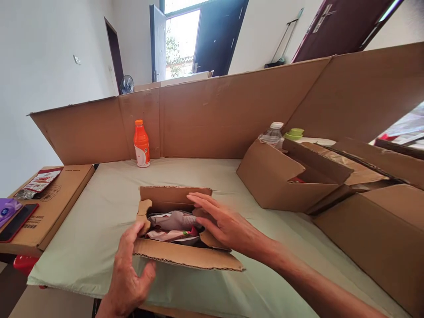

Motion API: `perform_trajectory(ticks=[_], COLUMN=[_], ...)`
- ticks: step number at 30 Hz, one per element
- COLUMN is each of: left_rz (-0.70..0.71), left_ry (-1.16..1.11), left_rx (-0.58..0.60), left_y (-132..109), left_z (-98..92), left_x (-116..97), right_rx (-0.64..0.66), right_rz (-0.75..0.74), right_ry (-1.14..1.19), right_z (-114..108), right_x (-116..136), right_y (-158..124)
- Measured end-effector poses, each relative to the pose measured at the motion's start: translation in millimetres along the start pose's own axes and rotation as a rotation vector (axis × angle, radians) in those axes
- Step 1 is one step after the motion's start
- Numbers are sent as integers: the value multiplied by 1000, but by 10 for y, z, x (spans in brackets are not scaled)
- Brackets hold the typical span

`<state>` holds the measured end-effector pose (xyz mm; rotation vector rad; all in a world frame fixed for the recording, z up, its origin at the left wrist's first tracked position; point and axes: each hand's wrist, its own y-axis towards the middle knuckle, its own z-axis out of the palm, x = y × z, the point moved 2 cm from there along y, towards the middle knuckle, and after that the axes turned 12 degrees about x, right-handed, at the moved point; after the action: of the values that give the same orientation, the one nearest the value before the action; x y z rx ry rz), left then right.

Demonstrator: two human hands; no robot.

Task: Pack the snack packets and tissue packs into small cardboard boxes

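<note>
Here's the small open box (188, 257) on the bench (82, 229), packets (174, 221) tucked inside. Left hand (130, 267), grip released, fingertips at the left flap (143, 212); right hand (227, 223), grip released too, fingers extended over the right flap (212, 241). Behind, an orange bottle (141, 145) stands upright.

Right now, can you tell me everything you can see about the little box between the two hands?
The little box is brown and looks like cardboard, with wavy layers showing along its near edge. It sits open on the pale green cloth. Its far flap stands up, its near flap leans outward, and its left flap is notched. Grey and pink packets lie inside. The left hand touches the left flap; the right hand is over the right one.
</note>
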<state>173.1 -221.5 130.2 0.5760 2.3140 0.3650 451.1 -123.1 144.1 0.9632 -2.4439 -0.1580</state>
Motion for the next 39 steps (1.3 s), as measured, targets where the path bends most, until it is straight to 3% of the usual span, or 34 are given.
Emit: perform_trajectory(ticks=[6, 10, 13, 15, 19, 22, 29, 39], left_rz=[19, -63, -98, -89, -91, -93, -45, -64], left_ry=[50, 33, 78, 96, 108, 104, 166, 49], left_rx=[55, 83, 5, -53, -96, -85, 158, 248], left_y=[91, 172, 248, 286, 305, 286, 349, 309], left_z=[-106, -170, -128, -79, 0, 28, 31, -65], left_x=[24, 76, 78, 74, 104, 137, 141, 207], right_rx=[-17, -296, -457, -385, -72, -117, -38, 90], right_rz=[50, 47, 100, 143, 161, 128, 151, -34], right_ry=[80, 64, 54, 113, 513, 688, 348, 231], right_z=[-4, 10, -66, -112, -99, -67, 177, 247], right_x=[-6, -1, 20, 11, -117, -254, -247, -199], right_y=[40, -8, -36, -36, -70, -150, -305, -565])
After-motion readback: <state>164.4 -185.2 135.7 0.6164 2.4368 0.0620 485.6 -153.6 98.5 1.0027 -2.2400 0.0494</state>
